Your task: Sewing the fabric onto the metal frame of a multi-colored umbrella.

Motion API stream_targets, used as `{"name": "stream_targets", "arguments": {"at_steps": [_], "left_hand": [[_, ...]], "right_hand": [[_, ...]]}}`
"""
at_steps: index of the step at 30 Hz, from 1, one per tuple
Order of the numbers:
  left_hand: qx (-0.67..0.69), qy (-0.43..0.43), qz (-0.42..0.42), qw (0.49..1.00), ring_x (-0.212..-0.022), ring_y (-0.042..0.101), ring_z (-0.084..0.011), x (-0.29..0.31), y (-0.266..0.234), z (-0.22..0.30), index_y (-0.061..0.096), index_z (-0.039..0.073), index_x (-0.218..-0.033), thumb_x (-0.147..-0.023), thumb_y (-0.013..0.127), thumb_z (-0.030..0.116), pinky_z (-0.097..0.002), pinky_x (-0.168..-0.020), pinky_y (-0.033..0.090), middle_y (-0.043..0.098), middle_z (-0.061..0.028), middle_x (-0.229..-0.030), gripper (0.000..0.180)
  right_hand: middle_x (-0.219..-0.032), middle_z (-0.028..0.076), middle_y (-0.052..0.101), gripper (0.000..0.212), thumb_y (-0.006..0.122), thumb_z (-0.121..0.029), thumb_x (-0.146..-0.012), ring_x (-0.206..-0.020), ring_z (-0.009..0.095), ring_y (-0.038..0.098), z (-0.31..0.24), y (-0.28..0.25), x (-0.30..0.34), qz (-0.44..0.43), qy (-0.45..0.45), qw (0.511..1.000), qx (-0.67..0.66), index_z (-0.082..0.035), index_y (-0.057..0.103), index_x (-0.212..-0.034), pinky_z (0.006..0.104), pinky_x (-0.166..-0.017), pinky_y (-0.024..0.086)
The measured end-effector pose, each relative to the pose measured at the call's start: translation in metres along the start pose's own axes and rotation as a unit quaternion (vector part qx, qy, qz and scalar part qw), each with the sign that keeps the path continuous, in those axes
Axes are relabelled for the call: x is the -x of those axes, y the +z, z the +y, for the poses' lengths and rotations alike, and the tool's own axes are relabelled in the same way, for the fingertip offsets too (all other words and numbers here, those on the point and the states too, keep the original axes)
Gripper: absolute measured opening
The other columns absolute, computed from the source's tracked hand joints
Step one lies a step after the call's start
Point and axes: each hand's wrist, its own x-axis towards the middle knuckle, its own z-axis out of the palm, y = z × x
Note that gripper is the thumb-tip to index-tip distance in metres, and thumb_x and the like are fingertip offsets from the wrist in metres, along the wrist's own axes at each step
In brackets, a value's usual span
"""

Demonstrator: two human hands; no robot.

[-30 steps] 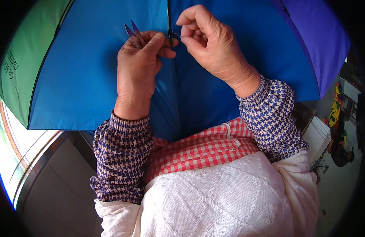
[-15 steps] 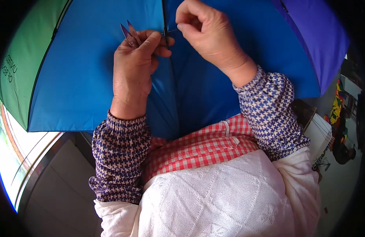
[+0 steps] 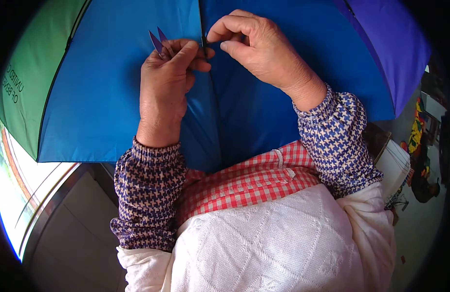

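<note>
A pair of thread snips point(image 3: 157, 44) with two pointed, purple-tinted blades sticks up out of my left hand point(image 3: 161, 87), which is closed around it. The thumb and fingers of that hand also pinch at a thin dark umbrella rib point(image 3: 202, 22) over the seam of an open umbrella point(image 3: 103, 107). My right hand point(image 3: 261, 46) is just right of the rib. Its index fingertip comes up to the rib, and the thumb stands a little apart. No needle or thread can be made out between these fingertips.
The umbrella's blue panels spread under both hands, with a green panel point(image 3: 35, 73) at left and a purple one point(image 3: 388, 48) at right. A red checked cloth point(image 3: 244, 187) covers my lap. Stacked pale sheets point(image 3: 393, 165) and another person point(image 3: 424, 190) are at far right.
My right hand has come down and left to the rib, and its thumb and index finger have parted from the thin needle or thread they pinched. The left hand stays nearly still.
</note>
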Motion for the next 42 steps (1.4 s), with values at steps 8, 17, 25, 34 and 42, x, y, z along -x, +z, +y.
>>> {"name": "stream_targets", "arguments": {"at_steps": [8, 17, 25, 34, 42], "left_hand": [[-0.040, -0.025, -0.006, 0.999, -0.057, 0.050, -0.0033, 0.000, 0.002, 0.002, 0.061, 0.003, -0.100, -0.093, 0.059, 0.015, -0.0152, -0.045, 0.032, 0.069, -0.0087, -0.087, 0.014], [-0.201, 0.092, 0.016, 0.975, -0.059, 0.055, -0.0069, -0.003, -0.001, -0.006, 0.048, 0.000, -0.110, -0.084, 0.069, 0.011, -0.0193, -0.051, 0.043, 0.065, -0.0039, -0.077, 0.036], [-0.346, 0.166, 0.101, 0.918, -0.065, 0.059, -0.0103, -0.015, 0.002, -0.024, 0.049, -0.001, -0.107, -0.085, 0.065, 0.005, -0.0237, -0.056, 0.045, 0.063, -0.0056, -0.075, 0.028], [-0.575, 0.336, 0.020, 0.746, -0.074, 0.065, -0.0339, -0.008, -0.013, 0.009, 0.053, -0.001, -0.106, -0.082, 0.066, 0.012, -0.0393, -0.064, 0.051, 0.065, -0.0160, -0.080, 0.030], [-0.527, 0.227, -0.032, 0.818, -0.079, 0.064, -0.0225, 0.066, -0.033, 0.027, 0.059, 0.004, -0.114, -0.082, 0.065, 0.007, -0.0312, -0.063, 0.050, 0.067, -0.0109, -0.091, 0.032]], "right_hand": [[-0.085, 0.009, 0.063, 0.008, 0.050, -0.012, -0.096, -0.075, 0.016, 0.065, -0.013, -0.015, -0.006, 0.046, -0.114, 0.983, 0.134, -0.004, 0.051, -0.093, 0.0270, -0.064, 0.053], [-0.090, 0.006, 0.064, 0.009, 0.055, -0.012, -0.094, -0.082, 0.013, 0.064, -0.011, -0.011, -0.007, 0.013, 0.159, 0.902, -0.401, -0.004, 0.059, -0.096, 0.0229, -0.072, 0.051], [-0.091, 0.007, 0.065, 0.012, 0.052, -0.017, -0.097, -0.085, 0.015, 0.065, 0.010, -0.019, 0.006, -0.057, 0.135, 0.878, -0.455, -0.006, 0.057, -0.098, 0.0241, -0.073, 0.053], [-0.090, 0.009, 0.063, 0.009, 0.056, -0.014, -0.094, -0.079, 0.019, 0.064, 0.027, -0.014, -0.018, 0.036, 0.222, 0.838, -0.497, -0.005, 0.055, -0.093, 0.0308, -0.074, 0.054], [-0.088, 0.010, 0.063, 0.007, 0.054, -0.011, -0.094, -0.079, 0.021, 0.064, 0.054, -0.017, -0.051, 0.076, 0.183, 0.833, -0.517, -0.004, 0.055, -0.093, 0.0311, -0.074, 0.055]]}}
